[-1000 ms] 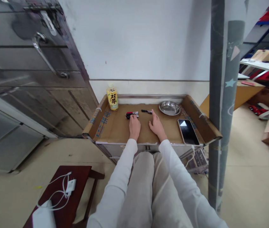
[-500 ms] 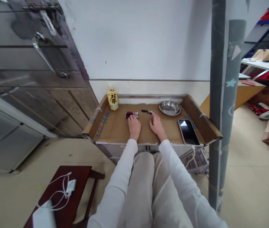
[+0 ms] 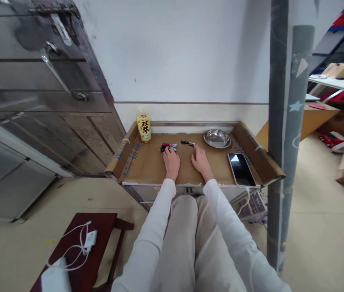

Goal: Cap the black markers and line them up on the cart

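Cardboard [image 3: 147,166] carries clustered pens [image 3: 167,145] at the left grip [image 3: 171,164]'s fingertips.

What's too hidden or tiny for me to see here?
In the head view:
Exact number of bunched markers: partly covered by the left hand.
Whether the right hand touches the black marker: too small.
Small print on the yellow-labelled bottle: too tiny.
Near end of the dark red stool: cut off by the bottom edge.

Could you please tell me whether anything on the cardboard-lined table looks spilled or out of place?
Nothing looks spilled. The only mild oddity is one black pen lying apart, by the right hand, while the other pens are bunched at the left hand.
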Demonstrator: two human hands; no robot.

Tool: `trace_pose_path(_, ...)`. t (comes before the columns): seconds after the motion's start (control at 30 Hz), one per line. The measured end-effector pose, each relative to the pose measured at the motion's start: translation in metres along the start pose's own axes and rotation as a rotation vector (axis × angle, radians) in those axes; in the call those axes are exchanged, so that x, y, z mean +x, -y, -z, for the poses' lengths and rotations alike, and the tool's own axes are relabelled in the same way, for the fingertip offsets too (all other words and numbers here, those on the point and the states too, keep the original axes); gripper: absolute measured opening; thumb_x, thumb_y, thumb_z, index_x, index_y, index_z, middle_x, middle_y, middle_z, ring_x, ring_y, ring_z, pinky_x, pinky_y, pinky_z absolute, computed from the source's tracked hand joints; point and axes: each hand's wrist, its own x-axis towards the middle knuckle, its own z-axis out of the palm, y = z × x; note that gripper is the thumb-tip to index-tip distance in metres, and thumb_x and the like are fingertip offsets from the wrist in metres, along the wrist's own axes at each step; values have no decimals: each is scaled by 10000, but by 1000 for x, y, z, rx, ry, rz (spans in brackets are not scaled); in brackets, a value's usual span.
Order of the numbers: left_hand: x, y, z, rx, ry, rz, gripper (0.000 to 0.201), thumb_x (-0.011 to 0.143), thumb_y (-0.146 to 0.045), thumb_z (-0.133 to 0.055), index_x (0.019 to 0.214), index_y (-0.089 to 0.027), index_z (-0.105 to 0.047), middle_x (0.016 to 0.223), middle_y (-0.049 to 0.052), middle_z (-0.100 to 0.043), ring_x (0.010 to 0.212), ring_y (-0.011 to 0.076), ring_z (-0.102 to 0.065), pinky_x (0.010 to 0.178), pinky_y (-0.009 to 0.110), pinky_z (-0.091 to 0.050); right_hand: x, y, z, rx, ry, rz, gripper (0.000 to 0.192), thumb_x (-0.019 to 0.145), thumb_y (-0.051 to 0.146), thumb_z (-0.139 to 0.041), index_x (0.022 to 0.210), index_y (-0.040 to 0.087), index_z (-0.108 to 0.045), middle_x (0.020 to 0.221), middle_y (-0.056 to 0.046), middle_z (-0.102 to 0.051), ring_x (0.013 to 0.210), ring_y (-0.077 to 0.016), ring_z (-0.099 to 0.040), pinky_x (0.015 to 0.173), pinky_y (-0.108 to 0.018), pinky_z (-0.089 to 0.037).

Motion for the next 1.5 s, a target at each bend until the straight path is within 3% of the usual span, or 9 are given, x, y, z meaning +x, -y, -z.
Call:
trace_pose_path(0.17,-1,-3,1,0,-15,-12,284,897,-99,-398,1154,-91,-519,1222,204,-514,1053,281,-558,916,419,-446,1,0,-2,-84,-17,-47,528,902,179,-357,1416,70,-401,1400,-201,-485,1305,-285,-405,1084,-484,-369)
trace_pose_path(0.33,4,-9,-6,30,100,-246,258,899,-91,-411,1121,-113,-540,1179,172,-562,1079,269,-559,930,396,-442,3,1,-4,-191,-23,-102,477,919,203,-364,1363,81,-487,1377,-216,-486,1228,-300,-446,1033,-472,-376)
trace_pose_path(0.43,14,-16,-16,20,152,-314,258,905,-80,-396,1114,-105,-545,1122,162,-587,1067,255,-568,942,379,-442,4,3,-5,-223,-26,-113,477,914,209,-383,1364,98,-497,1370,-211,-485,1202,-301,-453,1011,-462,-378)
trace_pose_path(0.6,32,-28,-33,-15,177,-306,317,899,-47,-360,1139,-112,-556,1132,161,-590,1064,243,-573,947,370,-446,4,7,-4,-241,-22,-195,493,902,233,-407,1378,141,-497,1252,-181,-552,1101,-296,-488,950,-443,-405)
trace_pose_path(0.77,37,-25,-42,-111,181,-301,399,867,-54,-414,1241,-121,-535,1207,167,-566,1154,251,-529,1007,394,-416,5,11,-4,-258,-11,-217,510,901,261,-423,1400,175,-482,1264,-190,-534,1110,-318,-474,945,-475,-398)
trace_pose_path(1.1,35,-25,-39,-87,186,-274,298,871,-62,-422,1137,-101,-552,1139,160,-560,1107,251,-532,980,380,-425,6,13,-2,-270,5,-235,485,892,246,-443,1369,176,-497,1272,-191,-527,1117,-323,-476,937,-469,-392)
trace_pose_path(1.3,32,-24,-38,-113,150,-267,247,909,-80,-398,1113,-115,-533,1106,147,-564,1076,233,-544,959,377,-442,7,12,2,-259,23,-212,395,886,183,-419,1257,136,-544,1155,-185,-568,1044,-298,-499,897,-429,-405)
trace_pose_path(1.5,31,-23,-37,-120,162,-285,172,944,-163,-436,1045,-148,-574,1078,129,-570,1067,232,-547,977,385,-435,7,11,1,-267,25,-197,411,898,178,-393,1287,161,-527,1152,-172,-559,1039,-294,-496,881,-421,-399)
